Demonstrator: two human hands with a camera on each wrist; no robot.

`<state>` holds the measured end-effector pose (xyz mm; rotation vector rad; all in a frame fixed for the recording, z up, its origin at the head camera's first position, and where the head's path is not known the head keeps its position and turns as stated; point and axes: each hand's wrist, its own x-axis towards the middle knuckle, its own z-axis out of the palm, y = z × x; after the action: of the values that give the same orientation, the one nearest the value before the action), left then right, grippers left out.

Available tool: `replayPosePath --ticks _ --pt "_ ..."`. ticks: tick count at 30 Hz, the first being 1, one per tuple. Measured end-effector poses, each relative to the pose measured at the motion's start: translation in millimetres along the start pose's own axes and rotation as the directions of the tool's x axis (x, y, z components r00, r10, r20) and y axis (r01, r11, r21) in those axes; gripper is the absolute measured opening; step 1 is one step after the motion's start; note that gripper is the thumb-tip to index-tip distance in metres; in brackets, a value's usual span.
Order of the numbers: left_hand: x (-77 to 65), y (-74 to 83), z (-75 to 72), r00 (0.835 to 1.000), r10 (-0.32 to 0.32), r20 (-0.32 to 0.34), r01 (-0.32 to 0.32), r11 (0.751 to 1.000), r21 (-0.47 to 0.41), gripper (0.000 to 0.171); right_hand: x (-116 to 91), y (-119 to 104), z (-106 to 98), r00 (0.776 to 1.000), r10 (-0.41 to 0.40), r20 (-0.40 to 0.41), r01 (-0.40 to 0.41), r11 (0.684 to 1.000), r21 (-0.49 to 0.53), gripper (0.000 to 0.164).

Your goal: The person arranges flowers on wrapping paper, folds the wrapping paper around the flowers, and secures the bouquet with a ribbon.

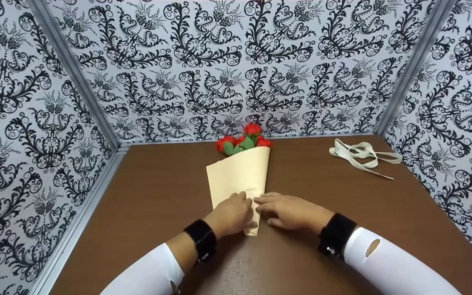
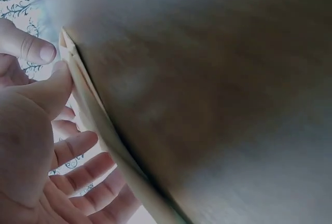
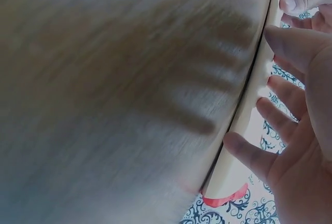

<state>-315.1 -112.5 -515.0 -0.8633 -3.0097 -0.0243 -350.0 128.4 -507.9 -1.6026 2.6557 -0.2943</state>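
A cone of cream wrapping paper (image 1: pixel 240 172) lies on the brown table, narrow end toward me. Red artificial roses (image 1: pixel 252 129) with green leaves (image 1: pixel 240 145) stick out of its wide far end; their stems are hidden inside. My left hand (image 1: pixel 232 215) rests on the lower part of the paper, its fingers loosely bent over the surface. From the right, my right hand (image 1: pixel 287 209) touches the paper's edge with extended fingertips. In the left wrist view, the left thumb (image 2: pixel 58 86) lies against the paper's side; in the right wrist view, the right fingers (image 3: pixel 251 154) are spread along it.
A loose white ribbon (image 1: pixel 357 155) lies tangled at the table's back right. Patterned black-and-white walls (image 1: pixel 219 61) rise behind and on both sides of the table (image 1: pixel 158 196), with grey strips along the corners.
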Motion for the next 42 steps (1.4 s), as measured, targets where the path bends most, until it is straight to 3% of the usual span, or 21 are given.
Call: replayPosePath --ticks 3,6,11,15,21,29,33,42 --pt "1.2 2.1 -0.6 0.999 -0.028 0.026 0.028 1.0 0.003 0.062 0.4 -0.6 2.0 0.997 0.033 -0.071 -0.034 0.999 -0.006 0.029" --pt "1.4 3.4 -0.1 0.999 -0.047 0.028 0.047 0.999 -0.003 0.065 3.5 -3.0 3.7 0.982 0.133 -0.134 -0.131 0.991 0.02 0.005" --pt "1.4 5.8 0.3 0.997 -0.078 0.024 0.079 0.997 -0.018 0.067 15.1 -10.0 8.0 0.935 0.347 -0.077 -0.329 0.927 0.178 0.027" --pt "0.7 7.1 -1.0 0.996 -0.078 0.034 0.078 0.997 0.004 0.071 25.5 -13.9 14.8 0.907 0.421 -0.009 -0.404 0.878 0.257 0.03" --pt "0.8 6.4 2.9 0.998 -0.063 -0.003 0.063 0.998 -0.005 0.069 30.5 -15.2 20.5 0.885 0.464 0.042 -0.45 0.828 0.334 0.031" --pt "-0.5 3.1 8.7 0.997 -0.061 -0.053 0.059 0.998 -0.034 0.065 30.9 -15.7 19.0 0.893 0.445 0.067 -0.44 0.833 0.335 0.021" --pt "-0.8 4.5 4.4 0.996 -0.071 -0.05 0.069 0.997 -0.046 0.065 31.8 -14.9 17.7 0.875 0.471 0.112 -0.476 0.794 0.378 0.02" --pt "-2.0 5.9 5.0 0.996 -0.089 -0.032 0.087 0.995 -0.048 0.073 36.4 -8.4 22.5 0.826 0.55 0.125 -0.544 0.716 0.438 0.031"
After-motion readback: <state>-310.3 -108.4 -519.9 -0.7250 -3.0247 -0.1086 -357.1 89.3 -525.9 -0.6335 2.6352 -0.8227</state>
